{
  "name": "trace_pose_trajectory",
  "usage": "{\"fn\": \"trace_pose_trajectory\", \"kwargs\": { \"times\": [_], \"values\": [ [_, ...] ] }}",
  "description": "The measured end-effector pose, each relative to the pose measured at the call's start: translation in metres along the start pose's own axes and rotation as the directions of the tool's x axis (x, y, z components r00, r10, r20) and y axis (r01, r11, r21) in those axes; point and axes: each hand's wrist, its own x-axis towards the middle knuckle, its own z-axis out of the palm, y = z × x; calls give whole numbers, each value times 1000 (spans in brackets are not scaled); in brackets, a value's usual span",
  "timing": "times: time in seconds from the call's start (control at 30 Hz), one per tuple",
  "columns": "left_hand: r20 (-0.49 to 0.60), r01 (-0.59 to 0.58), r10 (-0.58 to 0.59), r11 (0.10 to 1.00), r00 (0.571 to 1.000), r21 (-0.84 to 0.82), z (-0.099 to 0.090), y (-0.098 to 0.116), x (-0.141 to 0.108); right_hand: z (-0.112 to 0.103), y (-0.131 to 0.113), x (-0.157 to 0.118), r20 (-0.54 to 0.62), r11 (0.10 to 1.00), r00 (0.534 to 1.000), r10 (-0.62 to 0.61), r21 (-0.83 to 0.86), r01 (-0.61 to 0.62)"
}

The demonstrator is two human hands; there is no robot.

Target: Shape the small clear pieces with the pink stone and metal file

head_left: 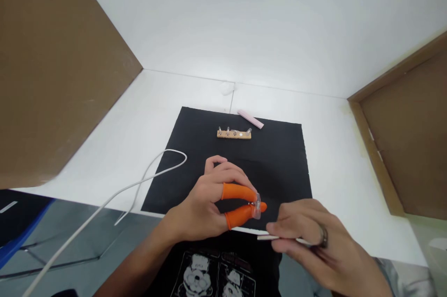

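Note:
Orange rubber covers sit on the thumb and forefinger of my left hand [218, 199], which pinches a small clear plastic piece [257, 206] with a bit of metal on it. To its right, my right hand [310, 236] grips a thin, flat, pale strip [267, 237] between thumb and fingers; the strip's tip points toward the clear piece, with a gap between them. Beyond both hands, a small wooden bar [233, 134] bearing several clear and metallic pieces lies on the black mat [195, 148]. Behind it, a pale pink strip [250, 119] rests slantwise over the mat's far edge.
A white cable [120, 191] loops from the lower left onto the mat's left side. Brown panels stand at the left [59, 73] and right [401, 120] of the white table [335, 162]. A whitish lump [226, 87] lies near the white back wall.

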Motion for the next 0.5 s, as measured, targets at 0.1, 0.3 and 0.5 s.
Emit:
{"fn": "trace_pose_trajectory", "kwargs": {
  "times": [0.1, 0.3, 0.5],
  "values": [
    [-5, 9, -9, 1000, 1000, -14, 1, 0, -1, 2, 6, -1, -110, 999, 994, 5, 42, 0],
    [-13, 10, -10, 1000, 1000, -25, 0, 1, -2, 2, 13, -9, -285, 989, 953, 98, 134, -61],
    [-3, 4, -4, 999, 1000, -32, 0, -1, -2, -8, -1, -5, -52, 988, 996, 71, 138, -63]
  ]
}}
